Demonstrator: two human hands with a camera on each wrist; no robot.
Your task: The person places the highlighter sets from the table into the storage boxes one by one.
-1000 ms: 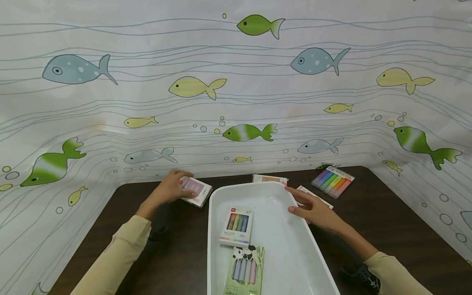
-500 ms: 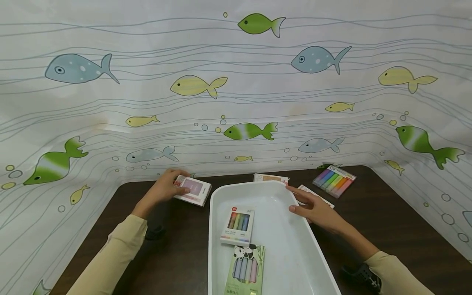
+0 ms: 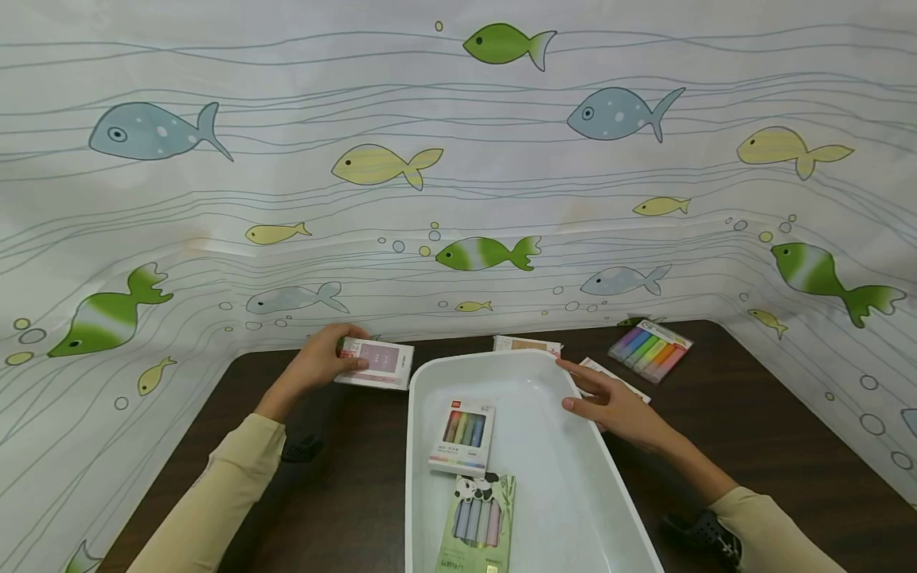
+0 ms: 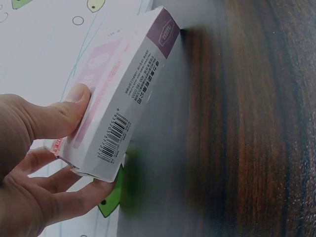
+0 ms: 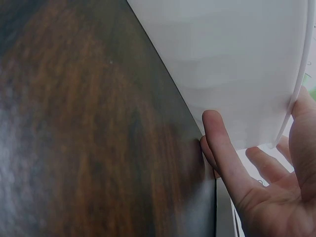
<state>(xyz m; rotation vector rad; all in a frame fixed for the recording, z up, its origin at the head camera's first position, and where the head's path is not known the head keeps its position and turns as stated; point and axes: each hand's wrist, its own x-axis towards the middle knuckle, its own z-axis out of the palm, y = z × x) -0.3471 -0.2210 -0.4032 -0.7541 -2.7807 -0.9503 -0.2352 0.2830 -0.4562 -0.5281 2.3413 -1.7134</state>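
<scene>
In the white tray [image 3: 555,485] I see a white pack of coloured sticks [image 3: 462,438] and a green panda pack [image 3: 476,521], end to end on the left side, bare floor to their right. I have the left hand [image 3: 321,360] pinching a pink-and-white box [image 3: 387,364], thumb over its printed face, fingers underneath; I can't tell whether it touches the table [image 3: 344,493]. The right hand [image 3: 612,406] straddles the tray's right rim, fingers spread and fairly straight. The box sits just beside the tray's far-left corner; a rainbow pen pack [image 3: 650,350] lies beyond the right hand.
</scene>
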